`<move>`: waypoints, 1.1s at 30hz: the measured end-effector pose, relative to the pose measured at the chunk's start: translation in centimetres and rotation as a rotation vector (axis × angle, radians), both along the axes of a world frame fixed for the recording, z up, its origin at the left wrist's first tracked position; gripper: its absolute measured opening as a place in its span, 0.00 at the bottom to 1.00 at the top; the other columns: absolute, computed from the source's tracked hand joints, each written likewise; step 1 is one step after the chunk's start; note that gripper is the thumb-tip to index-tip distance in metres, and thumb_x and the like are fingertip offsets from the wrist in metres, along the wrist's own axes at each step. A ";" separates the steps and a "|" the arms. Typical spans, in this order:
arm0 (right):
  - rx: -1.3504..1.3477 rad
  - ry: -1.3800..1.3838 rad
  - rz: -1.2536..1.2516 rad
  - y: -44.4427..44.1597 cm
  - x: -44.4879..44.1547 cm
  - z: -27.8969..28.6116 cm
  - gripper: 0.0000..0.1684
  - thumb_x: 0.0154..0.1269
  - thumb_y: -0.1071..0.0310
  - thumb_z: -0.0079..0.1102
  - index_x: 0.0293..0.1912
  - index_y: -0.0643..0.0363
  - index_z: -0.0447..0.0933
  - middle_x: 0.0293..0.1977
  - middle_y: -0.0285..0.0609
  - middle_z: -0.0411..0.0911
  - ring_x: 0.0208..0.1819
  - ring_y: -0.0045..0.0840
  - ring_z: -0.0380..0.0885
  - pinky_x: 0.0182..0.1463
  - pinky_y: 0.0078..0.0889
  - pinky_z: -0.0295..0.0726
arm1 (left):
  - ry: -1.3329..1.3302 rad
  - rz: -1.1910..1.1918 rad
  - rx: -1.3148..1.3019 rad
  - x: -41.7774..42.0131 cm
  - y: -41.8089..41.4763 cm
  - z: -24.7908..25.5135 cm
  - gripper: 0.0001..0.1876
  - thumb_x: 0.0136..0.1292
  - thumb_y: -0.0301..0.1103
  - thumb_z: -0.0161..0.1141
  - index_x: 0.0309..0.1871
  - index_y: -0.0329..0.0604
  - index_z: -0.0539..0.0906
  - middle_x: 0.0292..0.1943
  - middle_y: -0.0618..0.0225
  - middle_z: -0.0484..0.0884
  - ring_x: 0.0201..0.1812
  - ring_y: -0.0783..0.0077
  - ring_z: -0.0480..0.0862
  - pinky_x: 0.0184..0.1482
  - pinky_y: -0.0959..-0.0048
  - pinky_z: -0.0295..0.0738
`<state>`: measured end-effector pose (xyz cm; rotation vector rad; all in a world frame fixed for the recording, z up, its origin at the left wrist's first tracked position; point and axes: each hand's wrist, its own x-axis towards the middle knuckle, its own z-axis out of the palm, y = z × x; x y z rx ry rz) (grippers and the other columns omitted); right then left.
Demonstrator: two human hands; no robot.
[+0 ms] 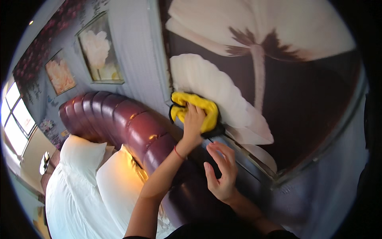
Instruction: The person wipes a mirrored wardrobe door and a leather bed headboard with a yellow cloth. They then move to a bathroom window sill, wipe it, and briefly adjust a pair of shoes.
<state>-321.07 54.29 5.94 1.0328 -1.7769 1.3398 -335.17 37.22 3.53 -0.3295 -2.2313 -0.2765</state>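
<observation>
My left hand (pixel 193 125), with a red string on its wrist, has a yellow cloth with black edging (pixel 210 110) under its fingers. The cloth lies against the lower left part of a large framed flower picture (pixel 301 98), over its frame edge. Part of the frame there is hidden by the cloth. My right hand (pixel 222 171) hangs in the air below the picture's lower frame edge, fingers apart and curved, holding nothing.
A padded dark red leather headboard (pixel 125 116) runs along the wall below my arms. White pillows (pixel 82 149) and a white bed cover (pixel 74 203) lie beside it. Two smaller framed flower pictures hang farther along, one pale (pixel 95 49), one pink (pixel 60 73). A window (pixel 16 116) is at far left.
</observation>
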 end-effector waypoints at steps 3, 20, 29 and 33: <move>-0.036 0.103 -0.194 2.1 2.1 -0.1 0.23 0.62 0.75 0.65 0.58 0.61 0.82 0.55 0.48 0.78 0.59 0.45 0.75 0.63 0.44 0.75 | 0.033 -0.198 0.094 6.5 8.1 0.6 0.24 0.65 0.46 0.62 0.51 0.31 0.75 0.48 0.42 0.74 0.51 0.38 0.75 0.54 0.45 0.70; -0.323 0.458 -0.564 12.2 8.0 1.0 0.10 0.65 0.71 0.60 0.46 0.55 0.74 0.40 0.42 0.79 0.44 0.34 0.73 0.49 0.37 0.73 | 0.289 -1.042 0.348 12.7 23.1 14.2 0.10 0.72 0.32 0.62 0.45 0.34 0.76 0.27 0.51 0.75 0.24 0.44 0.76 0.25 0.53 0.68; -0.380 0.298 -0.466 11.1 8.4 -2.7 0.08 0.66 0.73 0.57 0.45 0.61 0.71 0.38 0.49 0.76 0.39 0.32 0.72 0.48 0.36 0.71 | -0.243 -1.037 0.286 15.1 18.5 0.8 0.17 0.61 0.25 0.66 0.54 0.42 0.79 0.44 0.56 0.80 0.49 0.55 0.82 0.51 0.65 0.78; -0.371 0.314 -0.527 11.3 8.5 -1.6 0.12 0.67 0.75 0.58 0.49 0.63 0.71 0.48 0.53 0.75 0.48 0.37 0.74 0.55 0.41 0.73 | -0.050 -1.073 0.209 14.5 19.0 2.3 0.18 0.56 0.24 0.66 0.52 0.40 0.82 0.45 0.52 0.82 0.46 0.49 0.83 0.48 0.59 0.80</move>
